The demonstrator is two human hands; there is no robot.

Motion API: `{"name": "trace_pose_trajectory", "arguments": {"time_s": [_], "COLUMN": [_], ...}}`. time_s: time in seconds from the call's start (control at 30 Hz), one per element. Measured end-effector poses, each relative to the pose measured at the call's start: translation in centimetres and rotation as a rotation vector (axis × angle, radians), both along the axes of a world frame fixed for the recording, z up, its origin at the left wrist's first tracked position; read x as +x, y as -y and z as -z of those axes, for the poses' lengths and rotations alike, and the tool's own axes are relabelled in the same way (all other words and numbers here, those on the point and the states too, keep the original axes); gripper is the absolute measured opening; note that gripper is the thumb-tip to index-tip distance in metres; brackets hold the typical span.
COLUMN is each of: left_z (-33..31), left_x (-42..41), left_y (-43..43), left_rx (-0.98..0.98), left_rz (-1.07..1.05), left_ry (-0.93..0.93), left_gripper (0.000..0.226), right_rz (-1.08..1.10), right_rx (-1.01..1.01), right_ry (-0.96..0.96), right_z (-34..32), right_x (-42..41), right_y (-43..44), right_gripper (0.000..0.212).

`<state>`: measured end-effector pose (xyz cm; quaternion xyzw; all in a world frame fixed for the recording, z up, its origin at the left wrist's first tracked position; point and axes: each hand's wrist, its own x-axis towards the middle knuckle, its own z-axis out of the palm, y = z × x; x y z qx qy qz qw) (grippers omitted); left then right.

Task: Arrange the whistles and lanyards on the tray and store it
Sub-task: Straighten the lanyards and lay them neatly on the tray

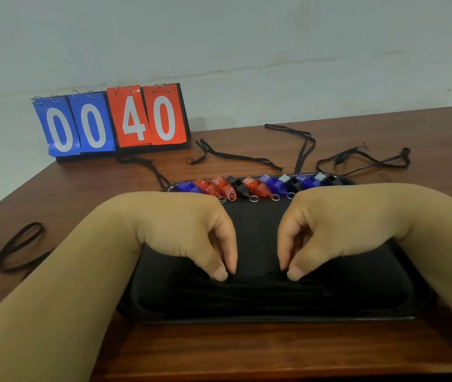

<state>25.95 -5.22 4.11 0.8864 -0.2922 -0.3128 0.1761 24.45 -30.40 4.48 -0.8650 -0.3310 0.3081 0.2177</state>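
Pinching the limp, light lanyards point(260, 293) bunched along the near side of the tray point(274, 319), the left hand point(191, 232) and right hand point(326, 232) are holding them with curled fingers point(220, 272), probably best gripping mid-bundle against sagging, while whistles point(252, 186) are lining the far rim.

Plain indoor room, sports-kit setting: bare pale scuffed plaster wall point(274, 37) far beyond left hand point(180, 227) and right hand point(337, 224); brown wooden table point(219, 351) beneath both; blue-and-red flip-card tabletop scoreboard point(111, 122) reading 00 40, beyond left hand.
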Motion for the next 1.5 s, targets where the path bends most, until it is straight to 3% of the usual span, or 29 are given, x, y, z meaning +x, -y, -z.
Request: {"name": "trace_pose_trajectory", "arguments": {"time_s": [0.07,0.2,0.53,0.67,0.8,1.0,1.23,1.5], "left_z": [-0.1,-1.7,-6.6,-5.7,-3.6,-0.2,2.2,2.5], "left_x": [-0.1,-0.3,-3.7,-6.6,-8.4,-9.2,-8.7,-8.2], "left_y": [0.2,-0.6,-8.8,-15.0,-21.3,-24.4,-24.2,-24.0], "left_rx": [-0.039,-0.067,-0.109,-0.056,-0.020,0.055,-0.021,-0.035], "left_rz": [-0.010,-0.043,-0.420,-0.573,-0.699,-0.689,-0.734,-0.726], "left_ry": [0.066,0.019,0.436,0.550,0.544,0.636,0.547,0.600], "left_gripper": [0.023,0.012,0.023,0.027,0.028,0.033,0.064,0.028], "right_rz": [0.017,0.092,0.126,0.084,-0.005,-0.075,-0.071,-0.060], "right_rx": [0.035,0.103,0.007,0.023,-0.006,-0.013,0.057,0.080], "right_ry": [0.009,0.035,0.313,0.404,0.458,0.516,0.492,0.521], "right_z": [0.0,-0.3,-5.5,-5.0,-3.6,-1.5,1.0,1.2], "right_x": [0.1,0.1,-1.5,-1.6,-1.2,0.1,1.7,1.6], "right_y": [-0.1,-0.4,-7.8,-14.3,-20.9,-28.2,-30.6,-30.9], "right_gripper": [0.017,0.022,0.028,0.025,0.033,0.048,0.030,0.011]}}
